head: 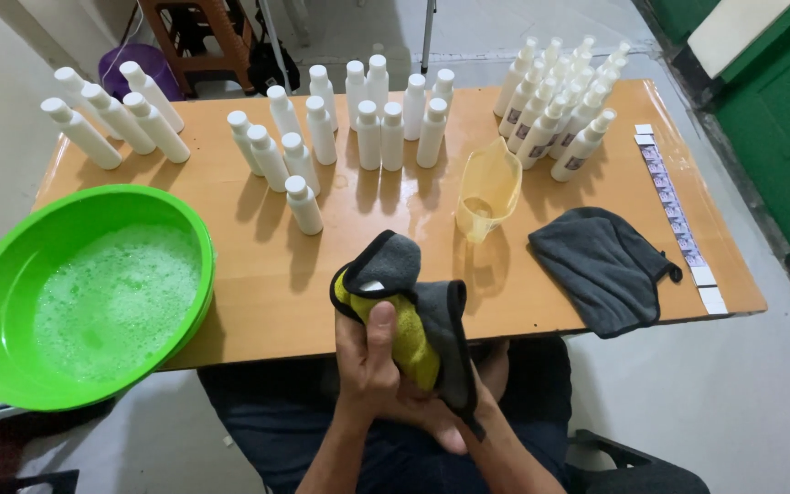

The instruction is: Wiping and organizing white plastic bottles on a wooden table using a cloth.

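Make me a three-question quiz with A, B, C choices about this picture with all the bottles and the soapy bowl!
1. Where is the green basin?
A. At the table's left end
B. On the floor
C. Behind the bottles

2. What colour is the jug on the table?
A. Blue
B. Yellow
C. Red

3. What is happening with the grey and yellow cloth?
A. It lies flat on the table
B. It floats in the basin
C. Both hands grip it

Answers:
1. A, the basin of foamy water sits at the left end, overhanging the near edge.
2. B, the see-through jug is yellow, by the white bottles.
3. C, the left hand and right hand hold it bunched up; a white cap peeks out on top.
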